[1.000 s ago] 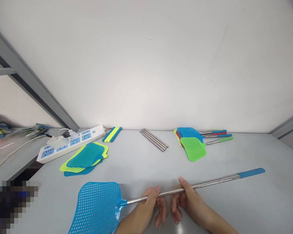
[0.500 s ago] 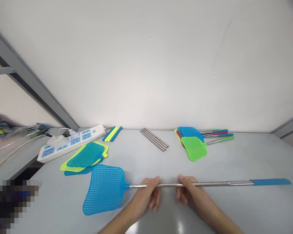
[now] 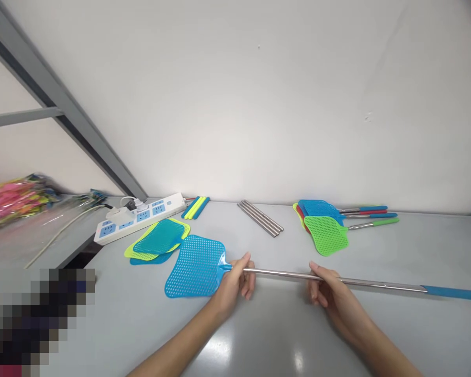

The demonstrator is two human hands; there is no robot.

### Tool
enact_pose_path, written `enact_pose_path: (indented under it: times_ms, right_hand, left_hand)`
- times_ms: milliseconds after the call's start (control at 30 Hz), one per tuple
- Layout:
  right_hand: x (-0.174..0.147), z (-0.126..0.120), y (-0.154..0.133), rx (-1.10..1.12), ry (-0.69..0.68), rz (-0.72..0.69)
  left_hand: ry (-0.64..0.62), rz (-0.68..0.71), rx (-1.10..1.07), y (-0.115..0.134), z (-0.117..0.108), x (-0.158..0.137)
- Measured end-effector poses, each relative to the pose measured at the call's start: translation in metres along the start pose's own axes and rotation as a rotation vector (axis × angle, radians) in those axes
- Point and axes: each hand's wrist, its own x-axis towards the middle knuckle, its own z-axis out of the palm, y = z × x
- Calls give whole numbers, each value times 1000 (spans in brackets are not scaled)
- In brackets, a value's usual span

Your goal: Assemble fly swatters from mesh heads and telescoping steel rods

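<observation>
A blue fly swatter (image 3: 198, 266) with an extended metal rod and a blue grip (image 3: 453, 292) lies crosswise in both my hands above the table. My left hand (image 3: 235, 283) pinches the rod close to the swatter's head, thumb on top. Farther right, my right hand (image 3: 332, 290) is closed around the middle of the rod. Just behind the head lie loose yellow and blue swatter heads (image 3: 157, 238), overlapping one another. Several bare metal rods (image 3: 260, 218) rest side by side near the wall.
A white power strip (image 3: 141, 217) with plugs stands at the back left. Beside it lie blue and yellow grip sleeves (image 3: 196, 207). Fly swatters with short handles (image 3: 325, 235) are stacked at the back right. Bagged colourful items (image 3: 15, 201) sit on the left surface.
My left hand has slid along the rod to the swatter's head, and my hands are farther apart. The camera view has turned a little left.
</observation>
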Motion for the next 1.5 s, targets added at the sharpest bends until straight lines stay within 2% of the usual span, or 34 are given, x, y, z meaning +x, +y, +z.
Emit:
enact_pose_path:
  times_ms: [133, 267, 433, 667, 867, 1133, 1500]
  right_hand:
    - [2, -2, 0, -7, -6, 27]
    - [3, -5, 0, 12, -22, 59]
    - [3, -4, -1, -3, -55, 31]
    - [-3, 0, -4, 35, -280, 33]
    - [-5, -2, -3, 34, -338, 91]
    - [-3, 3, 7, 62, -386, 50]
    - [-4, 7, 8, 100, -411, 42]
  left_hand:
    - [20, -31, 10, 0, -1, 2]
    - [-40, -44, -6, 1, 1, 4]
    - [-80, -74, 28, 5, -2, 6]
    - [-252, -175, 8, 8, -5, -1]
    - [-342, -212, -68, 4, 1, -8]
    - [-396, -200, -121, -1, 7, -9]
    - [-402, -169, -107, -4, 10, -8]
